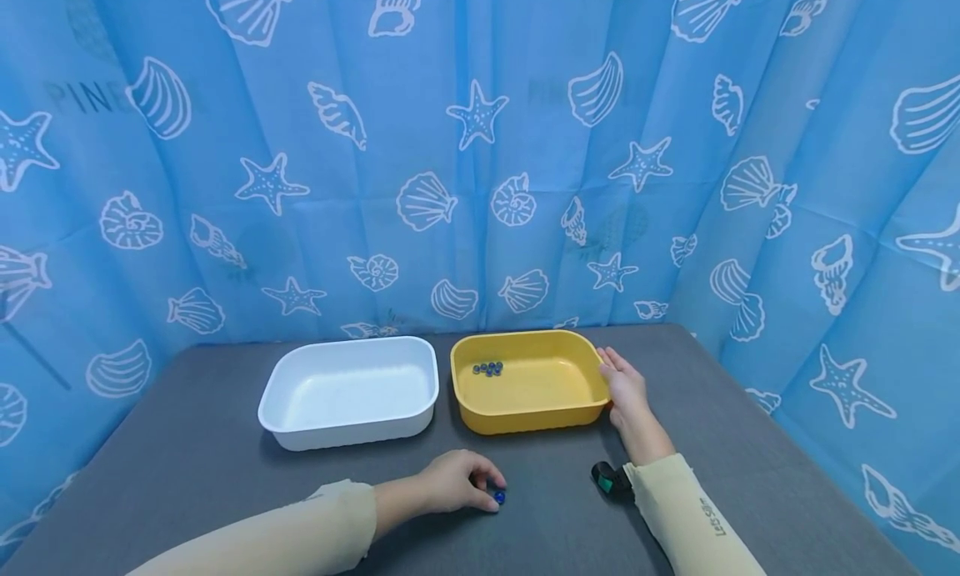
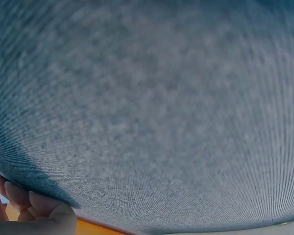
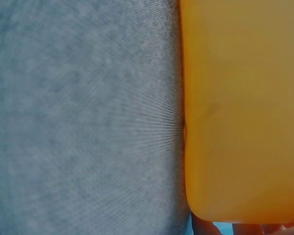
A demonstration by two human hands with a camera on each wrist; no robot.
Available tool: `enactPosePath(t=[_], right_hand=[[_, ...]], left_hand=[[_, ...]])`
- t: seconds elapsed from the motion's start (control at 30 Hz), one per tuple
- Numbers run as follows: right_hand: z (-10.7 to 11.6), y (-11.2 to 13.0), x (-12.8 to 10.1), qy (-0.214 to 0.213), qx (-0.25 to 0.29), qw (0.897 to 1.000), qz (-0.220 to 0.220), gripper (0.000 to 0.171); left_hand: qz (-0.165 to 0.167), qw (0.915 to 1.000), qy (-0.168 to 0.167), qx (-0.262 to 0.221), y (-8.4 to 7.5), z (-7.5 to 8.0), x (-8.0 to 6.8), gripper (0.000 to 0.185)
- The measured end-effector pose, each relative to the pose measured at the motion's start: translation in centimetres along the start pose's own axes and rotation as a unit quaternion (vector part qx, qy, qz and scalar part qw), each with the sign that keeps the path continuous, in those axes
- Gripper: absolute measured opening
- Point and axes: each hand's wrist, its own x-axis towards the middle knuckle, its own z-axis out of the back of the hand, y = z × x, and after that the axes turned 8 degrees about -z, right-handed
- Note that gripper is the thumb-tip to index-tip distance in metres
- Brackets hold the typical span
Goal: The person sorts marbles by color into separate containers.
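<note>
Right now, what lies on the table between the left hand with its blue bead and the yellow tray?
Nothing: the head view shows bare grey table between the left hand, pinching the blue bead, and the yellow tray.

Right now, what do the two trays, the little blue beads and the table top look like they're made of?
The white tray and yellow tray look like moulded plastic: smooth, rounded corners, soft sheen. The blue beads in the yellow tray, and the one at the left hand, look glossy, perhaps glass or hard plastic; too small to tell. The grey table top shows a fine woven texture, probably fabric covering.
</note>
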Motion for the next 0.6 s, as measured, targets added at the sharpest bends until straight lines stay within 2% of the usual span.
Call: enactPosePath(t=[0.17,0.6], right_hand=[[0.05,-0.03,0.08,0.001,0.001,1.000,0.000,0.051],[0.05,-0.01,0.10,0.005,0.006,1.000,-0.004,0.051]], left_hand=[[0.004,1.0000,0.003,-0.001,0.04,0.00,0.04,0.016],[-0.009,0.9997,0.002,0.025,0.04,-0.22,0.19,0.014]])
